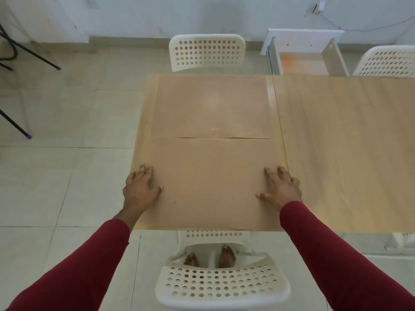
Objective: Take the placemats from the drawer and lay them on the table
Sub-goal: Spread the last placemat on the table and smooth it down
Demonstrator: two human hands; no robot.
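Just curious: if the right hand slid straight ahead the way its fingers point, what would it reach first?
The right hand lies flat on the near placemat, fingers pointing forward and slightly left. It would probably meet the far placemat, whose near edge looks slightly lifted.

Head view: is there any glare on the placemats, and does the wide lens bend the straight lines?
In the head view, a pale glare patch sits on the far placemat, where it reveals a dotted texture; the near placemat, under the left hand and right hand, shows none. The table edges fan outward, typical wide-angle distortion. The open drawer looks slightly soft.
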